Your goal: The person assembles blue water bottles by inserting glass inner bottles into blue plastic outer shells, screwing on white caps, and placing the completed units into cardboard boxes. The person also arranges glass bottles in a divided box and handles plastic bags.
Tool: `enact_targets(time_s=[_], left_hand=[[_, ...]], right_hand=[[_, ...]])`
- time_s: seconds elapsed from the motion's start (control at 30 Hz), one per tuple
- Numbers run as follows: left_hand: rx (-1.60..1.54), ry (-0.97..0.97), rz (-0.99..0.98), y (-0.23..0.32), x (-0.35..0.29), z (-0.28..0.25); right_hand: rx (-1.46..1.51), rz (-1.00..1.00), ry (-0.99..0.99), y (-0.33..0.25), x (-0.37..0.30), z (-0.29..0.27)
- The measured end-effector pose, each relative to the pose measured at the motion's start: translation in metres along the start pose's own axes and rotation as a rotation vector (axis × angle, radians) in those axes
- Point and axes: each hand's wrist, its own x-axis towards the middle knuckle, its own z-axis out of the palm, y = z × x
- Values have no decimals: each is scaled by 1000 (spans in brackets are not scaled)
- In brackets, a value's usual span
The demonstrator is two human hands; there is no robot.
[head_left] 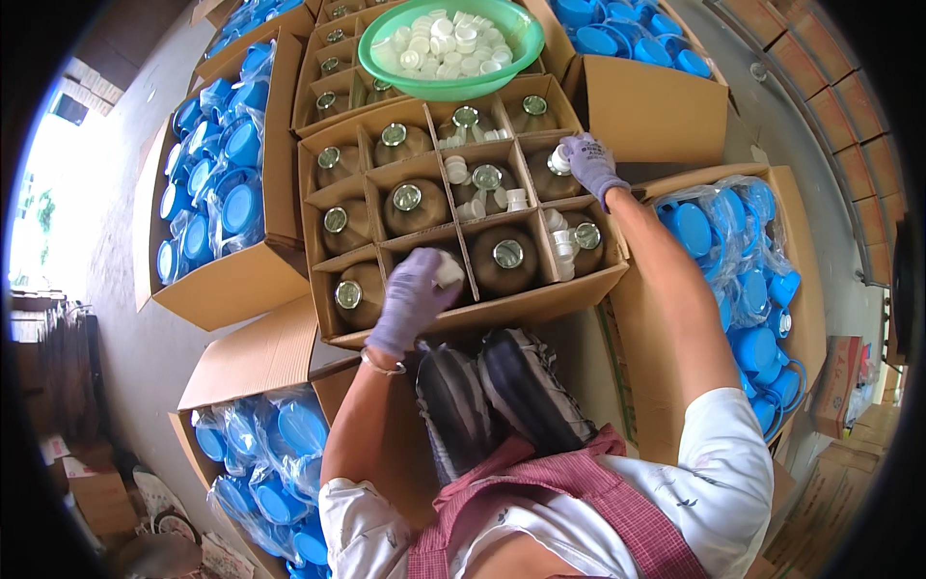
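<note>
A divided cardboard box (pixel 473 315) in front of me holds several dark glass bottles (pixel 420 214) standing upright with open round mouths. Loose white plastic stoppers (pixel 475 208) lie among the bottles in some compartments. My left hand (pixel 413 297), in a lilac glove, is closed around a white stopper (pixel 448 270) over a near-row compartment; motion blurs it, and the bottle below is hidden. In the same kind of glove, my right hand (pixel 593 166) pinches another white stopper (pixel 558 160) at the mouth of a bottle by the box's right side.
A green basin (pixel 450 89) full of white stoppers rests on a second divided box behind. Open cartons of blue plastic lidded pieces (pixel 239 145) in clear bags stand left, right and near left. Stacked brown cartons (pixel 830 116) line the far right. My shoes (pixel 449 400) are just below the box.
</note>
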Motion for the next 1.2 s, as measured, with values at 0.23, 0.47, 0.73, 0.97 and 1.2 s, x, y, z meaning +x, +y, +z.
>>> enact_targets(time_s=[0.23,0.47,0.73,0.97,1.2], left_hand=[[729,59,-745,-76,-72,-59],[887,233,-319,-100,-71,-19],[782,4,-427,-103,-64,-24],[429,121,57,-4,60,11],[752,-443,-375,-20,131,81]], right_hand=[[-507,-77,-84,-38,0,-11],[177,-217,145,-48,-84,-44],[-166,-414,-76,-56,-157,-53],[92,-360,68,-131,-153,-26],[178,-352,158,-162,-155,-9]])
